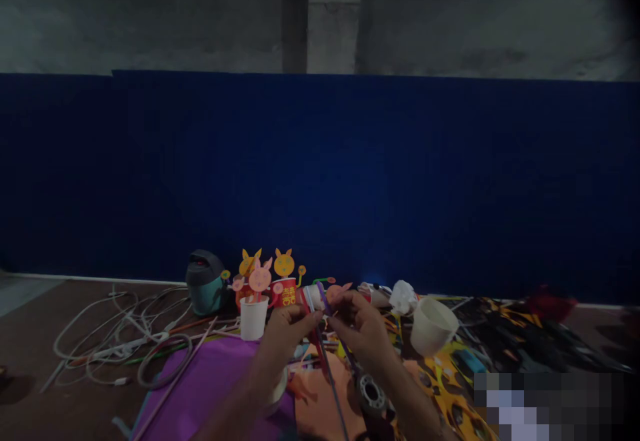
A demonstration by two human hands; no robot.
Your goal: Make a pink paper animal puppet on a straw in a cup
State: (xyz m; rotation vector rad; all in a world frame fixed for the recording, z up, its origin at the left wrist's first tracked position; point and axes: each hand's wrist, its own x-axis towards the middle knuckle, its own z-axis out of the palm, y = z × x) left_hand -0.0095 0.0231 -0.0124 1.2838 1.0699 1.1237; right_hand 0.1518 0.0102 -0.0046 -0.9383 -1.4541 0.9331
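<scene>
My left hand (293,331) is closed, its thumb and forefinger pinched over thin stems at the middle of the table. Under its fingertips run a red pipe cleaner (319,351) and a long grey one (334,391). Close beside it, my right hand (364,326) pinches a purple pipe cleaner (324,298), whose upper end points up and left. Behind the hands, a pink paper cutout (339,292) shows partly. Paper cups with animal-face cutouts stand to the left: a white cup (254,319) with a pink face (260,278) and a red cup (285,292) with an orange face (284,264).
Purple sheets (210,387) and an orange sheet (330,401) lie in front. A tape roll (371,393) sits by my right wrist. Right are a cream cup (434,326), crumpled white paper (403,297) and yellow scraps (450,387). Left are a teal-grey device (205,284) and tangled white cables (120,334).
</scene>
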